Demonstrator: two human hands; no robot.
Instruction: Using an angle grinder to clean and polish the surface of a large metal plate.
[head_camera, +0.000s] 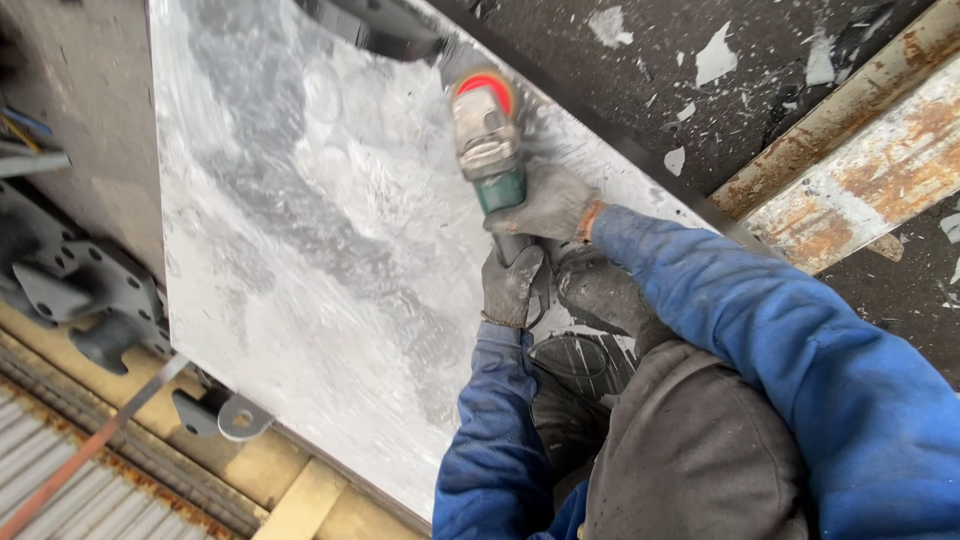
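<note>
An angle grinder (487, 135) with a green body, grey gear head and red-rimmed guard rests its disc on a large ground steel plate (300, 230). My right hand (545, 205), in a grey work glove, grips the grinder's body from the right. Just below it, my left hand (510, 285), also gloved, is closed around the dark rear end of the tool. Both arms wear blue sleeves. The disc itself is hidden under the guard.
Grey metal brackets (85, 290) with holes lie left of the plate. A small lug (235, 415) sticks out at its lower edge. Rusty steel beams (860, 150) run at the upper right over a dark floor with paint flecks. My boots (590, 290) stand on the plate.
</note>
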